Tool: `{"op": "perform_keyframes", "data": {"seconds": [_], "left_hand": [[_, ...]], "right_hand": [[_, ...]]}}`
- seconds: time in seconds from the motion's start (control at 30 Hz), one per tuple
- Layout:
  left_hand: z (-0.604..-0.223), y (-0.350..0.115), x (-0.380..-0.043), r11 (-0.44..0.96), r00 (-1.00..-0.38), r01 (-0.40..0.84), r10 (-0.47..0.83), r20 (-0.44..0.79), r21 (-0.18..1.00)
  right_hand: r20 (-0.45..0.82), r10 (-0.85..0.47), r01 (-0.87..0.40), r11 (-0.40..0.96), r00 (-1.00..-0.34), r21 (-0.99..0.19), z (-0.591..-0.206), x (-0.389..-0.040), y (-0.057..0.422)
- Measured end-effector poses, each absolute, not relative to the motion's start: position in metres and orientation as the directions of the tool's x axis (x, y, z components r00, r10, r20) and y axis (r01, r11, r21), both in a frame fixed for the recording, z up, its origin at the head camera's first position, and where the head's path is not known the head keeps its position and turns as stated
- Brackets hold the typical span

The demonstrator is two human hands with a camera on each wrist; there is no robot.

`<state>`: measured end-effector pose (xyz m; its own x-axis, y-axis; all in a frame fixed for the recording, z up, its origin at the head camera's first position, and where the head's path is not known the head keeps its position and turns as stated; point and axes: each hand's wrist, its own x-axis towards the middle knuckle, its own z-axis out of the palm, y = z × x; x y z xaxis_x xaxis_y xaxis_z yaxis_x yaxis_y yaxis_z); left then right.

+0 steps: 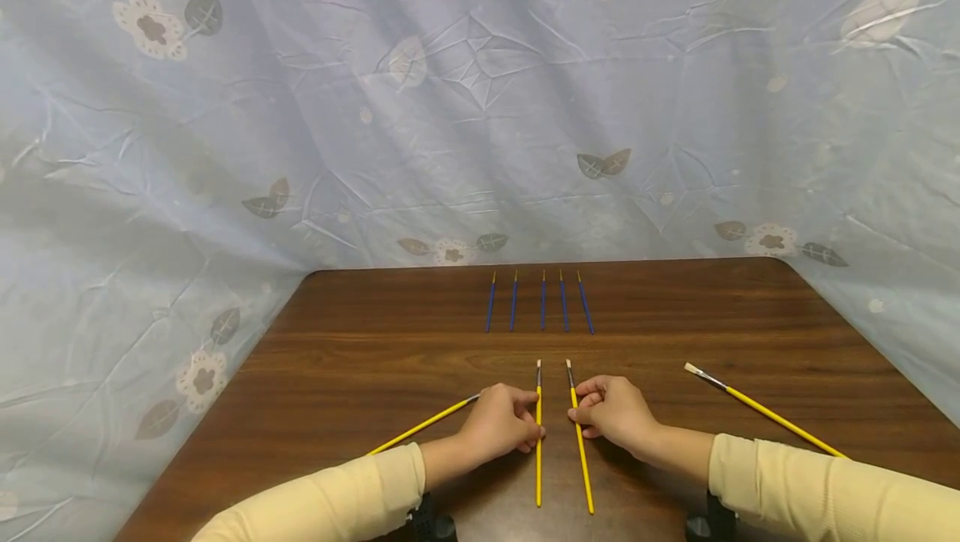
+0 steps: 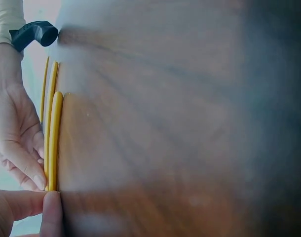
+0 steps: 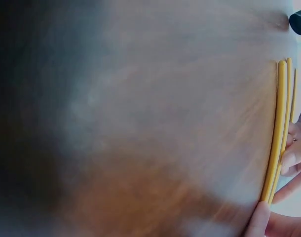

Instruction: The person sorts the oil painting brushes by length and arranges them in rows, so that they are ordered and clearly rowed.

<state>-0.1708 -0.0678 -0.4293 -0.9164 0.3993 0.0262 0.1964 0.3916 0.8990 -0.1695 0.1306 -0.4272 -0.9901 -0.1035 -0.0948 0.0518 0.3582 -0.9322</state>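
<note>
Two yellow-handled paintbrushes lie nearly side by side on the wooden table, pale bristles pointing to the far side. My left hand (image 1: 497,419) pinches the left paintbrush (image 1: 538,475) around its upper handle. On the other one, the right paintbrush (image 1: 586,469), the thumb and fingers of my right hand (image 1: 618,413) grip just below the metal collar. The left wrist view has the left brush's handle (image 2: 54,143) closest, with a thumb and finger at its lower part. In the right wrist view, fingertips meet the right brush's handle (image 3: 279,128) near the bottom.
Several thin blue paintbrushes (image 1: 543,304) stand in a spaced row near the table's far edge. Another yellow paintbrush (image 1: 423,427) lies slanted left of my left hand, partly behind the sleeve. A further yellow paintbrush (image 1: 780,421) slants at the right. A patterned curtain (image 1: 480,150) hangs behind the table (image 1: 360,358).
</note>
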Motion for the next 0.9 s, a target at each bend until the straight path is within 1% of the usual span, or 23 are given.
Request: {"op": "perform_keyframes", "data": {"seconds": [0.27, 0.63, 0.9], "left_hand": [[-0.4292, -0.0692, -0.1696, 0.391, -0.92, 0.183, 0.392, 0.016, 0.902], [-0.431, -0.0697, -0.1697, 0.375, -0.925, 0.161, 0.379, 0.007, 0.913], [-0.4297, -0.0701, -0.1685, 0.346, -0.931, 0.131, 0.364, -0.004, 0.929]], "right_hand": [[-0.101, -0.069, 0.071, 0.352, -0.992, -0.933, -0.4281, -0.1706, 0.1277], [-0.115, -0.054, 0.088, 0.36, -0.992, -0.929, -0.4275, -0.1713, 0.1267], [-0.13, -0.051, 0.105, 0.335, -0.99, -0.936, -0.4261, -0.1713, 0.128]]}}
